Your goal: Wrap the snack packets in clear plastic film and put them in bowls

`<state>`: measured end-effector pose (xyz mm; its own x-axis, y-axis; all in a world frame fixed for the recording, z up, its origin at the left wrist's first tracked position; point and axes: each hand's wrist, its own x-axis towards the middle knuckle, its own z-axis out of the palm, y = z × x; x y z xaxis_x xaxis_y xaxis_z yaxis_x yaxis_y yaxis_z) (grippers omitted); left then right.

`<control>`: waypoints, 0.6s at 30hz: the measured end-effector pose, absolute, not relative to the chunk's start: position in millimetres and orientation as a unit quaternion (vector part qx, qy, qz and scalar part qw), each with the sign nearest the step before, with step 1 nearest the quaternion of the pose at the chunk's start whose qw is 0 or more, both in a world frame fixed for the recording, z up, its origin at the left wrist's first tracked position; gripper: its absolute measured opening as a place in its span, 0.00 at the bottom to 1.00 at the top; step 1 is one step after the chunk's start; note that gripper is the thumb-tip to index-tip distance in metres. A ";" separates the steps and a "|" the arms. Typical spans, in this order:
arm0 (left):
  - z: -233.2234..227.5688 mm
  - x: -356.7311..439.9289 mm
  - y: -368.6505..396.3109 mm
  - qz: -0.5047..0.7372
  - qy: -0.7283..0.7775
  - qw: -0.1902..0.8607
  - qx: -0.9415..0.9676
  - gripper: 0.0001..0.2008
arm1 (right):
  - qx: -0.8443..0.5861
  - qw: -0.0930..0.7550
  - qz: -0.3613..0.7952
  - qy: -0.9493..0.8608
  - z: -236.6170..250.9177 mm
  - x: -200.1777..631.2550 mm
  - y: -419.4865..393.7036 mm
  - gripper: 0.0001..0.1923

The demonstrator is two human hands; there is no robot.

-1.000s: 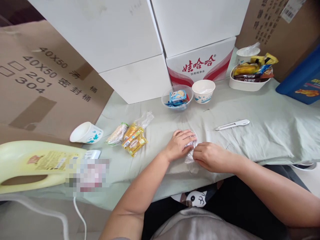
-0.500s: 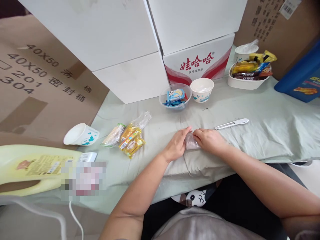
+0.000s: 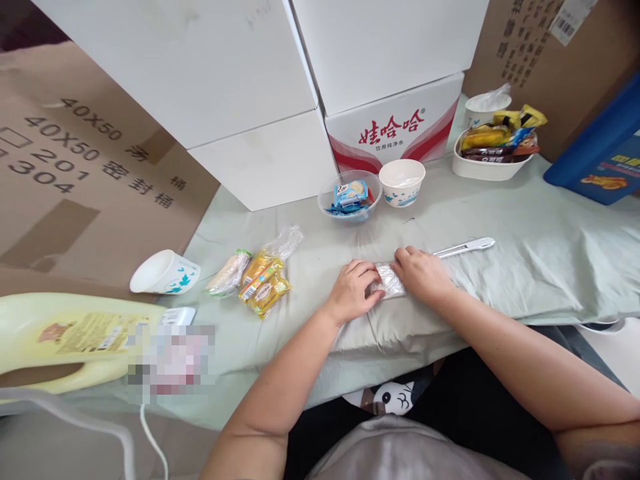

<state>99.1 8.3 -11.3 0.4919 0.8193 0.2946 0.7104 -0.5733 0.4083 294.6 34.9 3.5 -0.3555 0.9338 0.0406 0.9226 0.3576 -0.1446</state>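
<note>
A small, flat, crinkled clear plastic packet (image 3: 391, 283) lies on the cloth in front of me; what it contains, if anything, I cannot make out. My left hand (image 3: 351, 291) has its thumb and curled fingers closed at the packet's left edge. From the other side, my right hand (image 3: 424, 276) bends its fingers over the right edge and presses it down; its thumb is hidden. Just beyond the right hand is a white utility knife (image 3: 467, 248), its front end partly covered by that hand.
Left lie yellow wrapped snacks (image 3: 265, 283), a pale wrapped snack (image 3: 229, 272), a paper cup (image 3: 165, 273) and a yellow jug (image 3: 75, 333). Behind stand a clear bowl (image 3: 327, 200) of blue packets, another cup (image 3: 403, 190), a snack tub (image 3: 490, 168), a blue container (image 3: 595, 160) and boxes (image 3: 395, 130).
My hands have moved slightly apart, showing more of the plastic packet, which now lies flatter. The left fingers have curled in, and the right hand now overlaps the knife's front end.
</note>
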 end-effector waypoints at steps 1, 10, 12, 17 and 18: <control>-11.6 99.2 8.0 0.233 0.452 0.114 0.853 0.08 | -0.567 0.079 0.039 -0.819 4.0 298.2 36.7 0.12; -10.1 93.6 9.2 0.254 0.477 0.086 0.837 0.16 | -0.328 0.147 0.150 -0.921 4.9 301.3 27.6 0.10; -8.8 91.3 8.7 0.289 0.478 0.062 0.827 0.14 | -0.336 0.146 0.159 -0.917 5.6 299.8 27.5 0.09; -7.2 93.6 2.5 0.234 0.359 0.098 0.898 0.13 | -0.372 0.174 0.172 -0.895 7.7 303.5 28.2 0.11; -6.6 94.1 2.4 0.215 0.346 0.105 0.907 0.12 | -0.412 0.183 0.169 -0.876 8.4 305.3 28.4 0.12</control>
<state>94.1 2.4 -6.6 0.6687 0.6723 0.3176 0.5821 -0.7391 0.3390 305.3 28.4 8.4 -0.5937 0.7842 0.1805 0.6604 0.6030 -0.4475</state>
